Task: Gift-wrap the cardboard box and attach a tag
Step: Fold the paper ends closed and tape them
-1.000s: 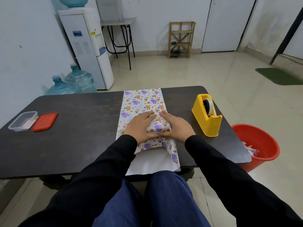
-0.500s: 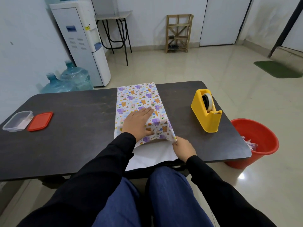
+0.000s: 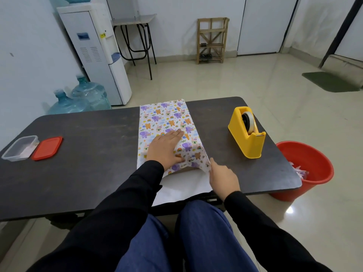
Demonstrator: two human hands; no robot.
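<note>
Animal-print wrapping paper [image 3: 167, 118] lies folded over the box in the middle of the dark table [image 3: 88, 154]; the box itself is hidden under it. The paper's white underside [image 3: 182, 183] hangs over the near table edge. My left hand [image 3: 167, 148] presses flat on top of the wrapped bulge, fingers straight. My right hand [image 3: 223, 177] is at the paper's near right corner, fingertips touching or pinching its edge; I cannot tell which.
A yellow tape dispenser [image 3: 246, 132] stands right of the paper. A clear container [image 3: 19, 148] and its red lid [image 3: 48, 147] sit at the table's left end. A red bucket [image 3: 304, 169] stands on the floor to the right.
My right hand left the top of the wrapped box and moved back to the paper's near right corner. The left hand stayed pressing on top.
</note>
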